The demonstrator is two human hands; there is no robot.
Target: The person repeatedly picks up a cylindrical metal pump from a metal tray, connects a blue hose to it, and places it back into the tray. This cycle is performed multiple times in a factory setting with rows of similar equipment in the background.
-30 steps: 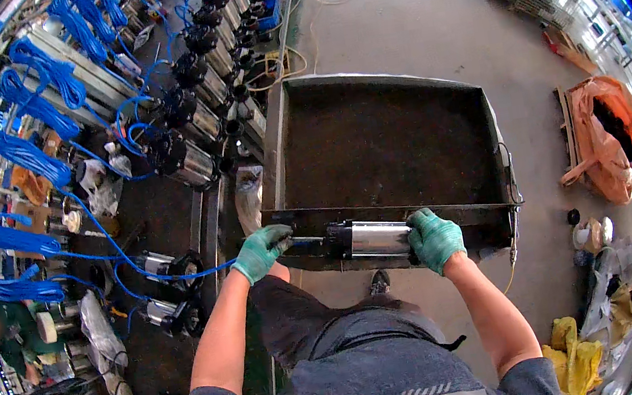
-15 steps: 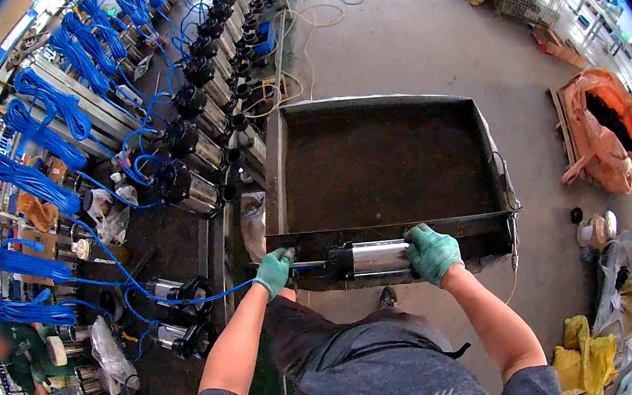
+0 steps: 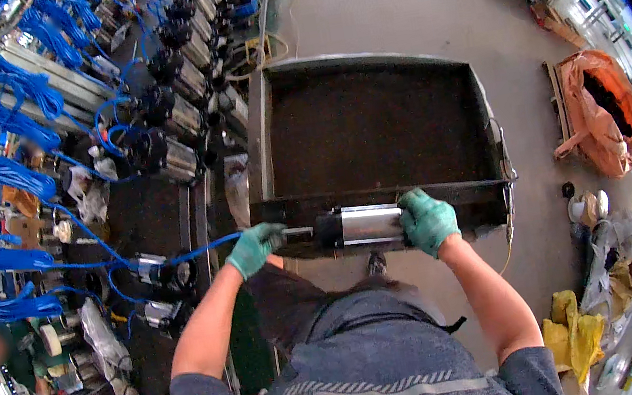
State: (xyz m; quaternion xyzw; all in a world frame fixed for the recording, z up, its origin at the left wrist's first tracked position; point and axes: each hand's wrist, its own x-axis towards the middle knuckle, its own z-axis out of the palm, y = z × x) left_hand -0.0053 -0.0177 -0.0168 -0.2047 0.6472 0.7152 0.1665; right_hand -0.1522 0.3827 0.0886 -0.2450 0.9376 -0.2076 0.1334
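Near the centre of the frame, a silver cylinder with black ends (image 3: 371, 223) lies level along the near strip of a large metal tray (image 3: 364, 57), reaching between the person's two gloved hands. Whether it rests on that strip or is borne by the hands alone, I cannot tell.

The right hand (image 3: 428, 221), in a green glove, is closed over the cylinder's right end. The left hand (image 3: 256, 249), gloved alike, has its fingers curled around the outer part of a thin metal rod (image 3: 298, 232) that sticks out from the cylinder's left end. A blue cable (image 3: 205, 251) comes in from the left and meets the left hand; whether it is pinched too is hidden.

Compared with half a second ago, tray, cylinder and hands all sit higher in the frame, while the cylinder keeps its place along the near strip. Both grips are held much as before. The cable now reaches the upper side of the left glove, where it met the lower side earlier, and the rod looks brighter.

Coiled blue cables (image 3: 6, 174) fill the left of the frame, above another person (image 3: 24, 368) in dark green at the lower left. An orange sack (image 3: 602, 114) stands at the right, with a yellow bag (image 3: 573, 335) at the lower right.
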